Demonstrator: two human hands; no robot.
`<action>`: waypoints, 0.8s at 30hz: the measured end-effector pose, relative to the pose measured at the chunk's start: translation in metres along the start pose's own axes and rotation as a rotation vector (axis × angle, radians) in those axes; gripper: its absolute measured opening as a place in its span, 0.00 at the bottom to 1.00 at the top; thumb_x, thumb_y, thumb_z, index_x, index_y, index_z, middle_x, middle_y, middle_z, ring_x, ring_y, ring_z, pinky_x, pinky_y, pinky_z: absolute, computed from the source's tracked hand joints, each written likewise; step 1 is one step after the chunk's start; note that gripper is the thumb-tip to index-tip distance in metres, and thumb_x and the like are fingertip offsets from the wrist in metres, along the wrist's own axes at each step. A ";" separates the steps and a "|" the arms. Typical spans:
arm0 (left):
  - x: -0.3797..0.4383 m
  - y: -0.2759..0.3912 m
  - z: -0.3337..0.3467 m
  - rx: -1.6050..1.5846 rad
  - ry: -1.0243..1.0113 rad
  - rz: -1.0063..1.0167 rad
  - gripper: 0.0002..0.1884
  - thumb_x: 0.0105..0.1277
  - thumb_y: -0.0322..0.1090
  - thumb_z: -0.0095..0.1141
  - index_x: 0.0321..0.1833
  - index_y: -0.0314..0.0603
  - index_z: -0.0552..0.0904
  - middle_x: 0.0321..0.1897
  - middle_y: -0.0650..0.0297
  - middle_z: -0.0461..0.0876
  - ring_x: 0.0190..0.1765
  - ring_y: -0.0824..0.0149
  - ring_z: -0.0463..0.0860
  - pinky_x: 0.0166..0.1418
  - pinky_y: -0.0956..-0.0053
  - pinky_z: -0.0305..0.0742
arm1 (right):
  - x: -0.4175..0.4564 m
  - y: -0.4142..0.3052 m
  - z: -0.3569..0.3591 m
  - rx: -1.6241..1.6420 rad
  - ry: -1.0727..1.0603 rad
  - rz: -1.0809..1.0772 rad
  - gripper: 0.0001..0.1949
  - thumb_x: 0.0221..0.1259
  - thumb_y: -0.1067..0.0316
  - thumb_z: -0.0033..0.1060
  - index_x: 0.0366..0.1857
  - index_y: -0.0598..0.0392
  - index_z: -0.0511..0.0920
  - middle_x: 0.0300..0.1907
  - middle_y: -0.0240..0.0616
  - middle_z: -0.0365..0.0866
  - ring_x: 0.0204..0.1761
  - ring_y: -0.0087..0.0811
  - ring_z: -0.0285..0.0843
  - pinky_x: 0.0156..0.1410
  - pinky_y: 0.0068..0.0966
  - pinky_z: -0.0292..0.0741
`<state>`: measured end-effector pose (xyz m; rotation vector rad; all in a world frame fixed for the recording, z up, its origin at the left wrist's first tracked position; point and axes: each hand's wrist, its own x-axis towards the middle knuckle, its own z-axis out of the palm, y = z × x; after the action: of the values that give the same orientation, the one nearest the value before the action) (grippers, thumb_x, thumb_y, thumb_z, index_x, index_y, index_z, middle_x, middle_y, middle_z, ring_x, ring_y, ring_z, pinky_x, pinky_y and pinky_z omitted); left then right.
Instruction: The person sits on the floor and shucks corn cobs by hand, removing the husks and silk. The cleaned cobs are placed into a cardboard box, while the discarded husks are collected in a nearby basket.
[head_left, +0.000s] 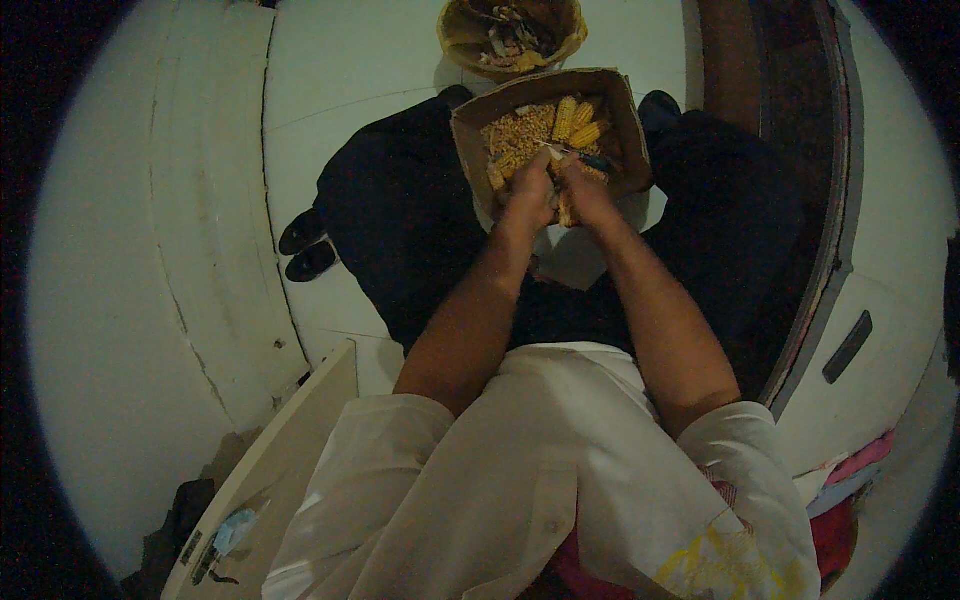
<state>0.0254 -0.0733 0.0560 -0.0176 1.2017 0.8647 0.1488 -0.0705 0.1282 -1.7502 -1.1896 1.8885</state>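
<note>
My left hand (530, 189) and my right hand (587, 193) meet over a cardboard box (628, 154) between my legs. Both are closed around what looks like a corn cob (564, 215), mostly covered by the fingers. A tool with a dark handle (596, 161) and thin metal shaft, likely a screwdriver, crosses just beyond my right fingers; whether that hand grips it is unclear. Loose corn kernels (517, 135) fill the box's left part. Several yellow corn cobs (565, 118) with kernels on them lie towards its far right.
Beyond the box stands a yellow-lined bin (450, 41) holding waste. Dark shoes (311, 259) rest on the pale floor at left. To the right runs a dark-framed panel (840, 187), with a black flat object (847, 346) beside it. A pale door (330, 382) with a handle is at lower left.
</note>
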 end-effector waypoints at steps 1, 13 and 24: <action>-0.005 0.001 -0.006 -0.013 0.006 0.021 0.26 0.72 0.57 0.41 0.54 0.39 0.76 0.50 0.57 0.79 0.48 0.57 0.79 0.54 0.61 0.76 | -0.016 -0.021 0.007 0.006 -0.007 0.071 0.38 0.69 0.34 0.38 0.63 0.63 0.71 0.56 0.51 0.78 0.54 0.40 0.77 0.59 0.32 0.71; -0.035 0.017 0.017 0.028 0.040 -0.038 0.25 0.73 0.59 0.41 0.51 0.43 0.76 0.33 0.63 0.81 0.30 0.65 0.78 0.27 0.68 0.73 | 0.008 0.024 0.009 0.494 -0.005 0.075 0.30 0.68 0.38 0.47 0.49 0.60 0.77 0.40 0.38 0.81 0.34 0.29 0.80 0.31 0.29 0.76; -0.059 0.029 0.034 0.027 0.132 -0.042 0.26 0.68 0.62 0.47 0.54 0.47 0.75 0.49 0.62 0.77 0.40 0.66 0.79 0.30 0.74 0.72 | 0.008 0.032 0.010 0.336 -0.048 0.084 0.28 0.69 0.38 0.45 0.55 0.55 0.72 0.37 0.39 0.80 0.34 0.32 0.78 0.35 0.32 0.74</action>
<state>0.0298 -0.0723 0.1302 -0.0789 1.3319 0.8201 0.1476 -0.0883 0.0989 -1.6002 -0.7665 2.0478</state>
